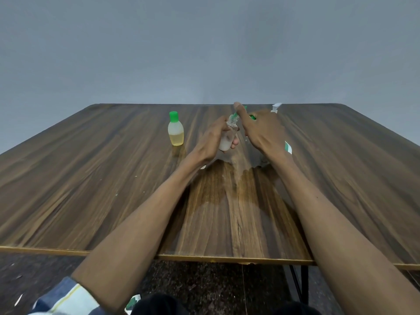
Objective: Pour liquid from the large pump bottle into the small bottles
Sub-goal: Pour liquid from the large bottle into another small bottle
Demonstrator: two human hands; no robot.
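My left hand [212, 140] grips a small clear bottle [228, 138], tilted, with its threaded neck bare and a little whitish liquid at the bottom. My right hand [261, 130] pinches a green cap [238, 112] right at that neck. The large pump bottle stands behind my right hand and is mostly hidden; only its white pump head [276, 108] and a strip of white and green label [288, 147] show. A second small bottle [175, 130] with a green cap and yellow liquid stands upright to the left of my hands.
The wooden table [91, 178] carries a wide wet patch [227, 192] beneath and in front of my hands. Its near edge runs across the bottom, with dark floor and a table leg [303, 285] below. A grey wall is behind.
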